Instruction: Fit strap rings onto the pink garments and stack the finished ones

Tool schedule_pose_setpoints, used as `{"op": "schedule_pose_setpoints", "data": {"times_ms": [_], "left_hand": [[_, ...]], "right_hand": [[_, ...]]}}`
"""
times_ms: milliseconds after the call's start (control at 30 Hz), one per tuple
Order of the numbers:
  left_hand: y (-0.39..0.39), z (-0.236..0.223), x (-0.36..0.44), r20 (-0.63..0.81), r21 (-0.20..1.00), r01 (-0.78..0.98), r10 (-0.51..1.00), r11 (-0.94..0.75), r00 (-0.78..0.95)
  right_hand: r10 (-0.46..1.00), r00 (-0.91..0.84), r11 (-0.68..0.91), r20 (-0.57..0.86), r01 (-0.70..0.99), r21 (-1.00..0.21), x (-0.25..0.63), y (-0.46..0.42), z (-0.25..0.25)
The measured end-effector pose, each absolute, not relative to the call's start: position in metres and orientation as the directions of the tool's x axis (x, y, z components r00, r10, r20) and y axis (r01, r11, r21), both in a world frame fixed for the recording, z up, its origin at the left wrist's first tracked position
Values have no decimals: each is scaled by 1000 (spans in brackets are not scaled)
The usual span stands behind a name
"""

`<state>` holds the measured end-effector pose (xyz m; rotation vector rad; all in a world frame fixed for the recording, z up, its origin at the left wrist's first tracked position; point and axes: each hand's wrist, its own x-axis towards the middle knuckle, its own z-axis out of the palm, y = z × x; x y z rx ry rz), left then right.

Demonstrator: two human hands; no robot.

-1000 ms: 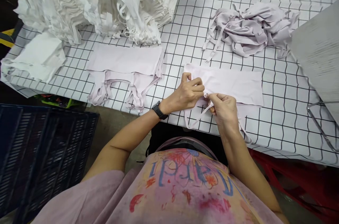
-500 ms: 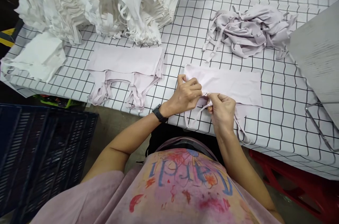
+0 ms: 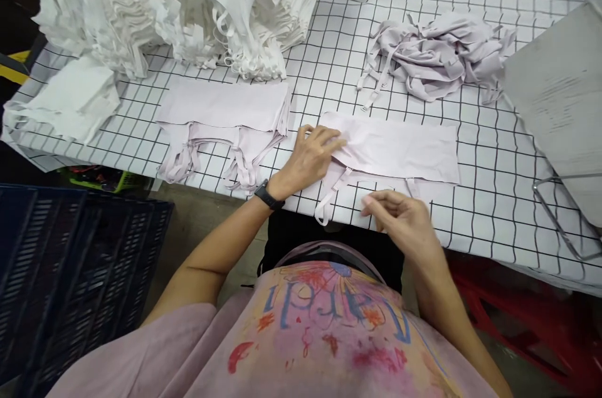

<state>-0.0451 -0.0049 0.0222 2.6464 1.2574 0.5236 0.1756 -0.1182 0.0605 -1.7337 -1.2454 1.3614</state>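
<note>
A pale lilac strappy top [image 3: 399, 144] lies folded flat on the table in front of me, its straps towards my body. My left hand [image 3: 315, 150] rests at its left end, fingers spread, with the tips on the fabric. One strap [image 3: 341, 180] with a small slider hangs down beside that hand; a second strap [image 3: 412, 187] is partly covered by my other hand. My right hand [image 3: 404, 216] is just below the top's lower edge, off the fabric, fingers loosely curled and apart with nothing visible in them.
Left of it is a neat stack of lilac tops [image 3: 226, 106]. White garments [image 3: 188, 3] are piled behind, with a smaller white stack [image 3: 70, 100] at far left. A loose lilac heap [image 3: 437, 56] lies behind the top. A grey board [image 3: 559, 103] stands at right; blue crates [image 3: 84, 272] are below left.
Both hands have let go of the strap at the lower edge. My left hand has moved left onto the top's end; my right hand has drawn back down and right.
</note>
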Motion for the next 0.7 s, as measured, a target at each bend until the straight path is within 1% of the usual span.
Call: {"op": "schedule_pose_setpoints", "data": {"times_ms": [33, 67, 100, 133, 167, 200, 233, 300, 333, 400, 433, 467, 533, 600, 633, 667, 700], "left_hand": [[-4, 24, -51, 227, 276, 757, 805, -593, 548], [-2, 25, -56, 214, 260, 794, 835, -549, 507], [-1, 26, -61, 202, 247, 825, 859, -509, 470], [0, 28, -66, 191, 240, 844, 876, -479, 443], [1, 29, -70, 179, 241, 852, 884, -465, 432], [1, 30, -74, 162, 248, 850, 885, -465, 437], [1, 31, -78, 141, 262, 839, 879, -477, 455], [1, 35, -85, 96, 304, 808, 860, -505, 502], [1, 37, -88, 78, 327, 795, 853, -510, 515], [1, 42, -92, 65, 379, 778, 853, -501, 517], [2, 44, -91, 80, 405, 768, 856, -495, 510], [4, 47, -89, 102, 428, 754, 855, -499, 508], [8, 50, -80, 143, 450, 703, 821, -551, 553], [12, 51, -67, 129, 426, 641, 744, -638, 655], [15, 50, -61, 93, 401, 627, 711, -668, 697], [16, 48, -56, 49, 369, 636, 698, -677, 715], [18, 46, -53, 14, 330, 672, 715, -663, 699]], "right_hand": [[950, 130, -312, -284, 417, -853, 189, -119, 62], [965, 229, -236, -128, 545, -805, 204, -117, 61], [957, 289, -185, 28, 679, -710, 218, -115, 59], [953, 265, -123, 147, 783, -610, 232, -111, 55], [957, 203, -70, 208, 855, -513, 245, -107, 49], [971, 156, -64, 182, 900, -430, 256, -104, 43], [983, 128, -69, 134, 924, -375, 265, -101, 37], [984, 166, -138, 69, 942, -306, 278, -99, 28], [973, 216, -186, 75, 938, -292, 282, -99, 25], [944, 301, -252, 134, 922, -295, 285, -98, 25], [941, 305, -249, 149, 919, -306, 284, -97, 26], [951, 273, -218, 141, 923, -318, 281, -95, 27], [990, 125, -95, 70, 938, -333, 273, -88, 28], [999, -23, 10, -33, 941, -337, 265, -81, 27], [996, -48, 21, -73, 943, -332, 263, -77, 25], [995, -28, -4, -94, 948, -319, 263, -75, 23], [995, 30, -58, -100, 953, -299, 265, -73, 21]]}}
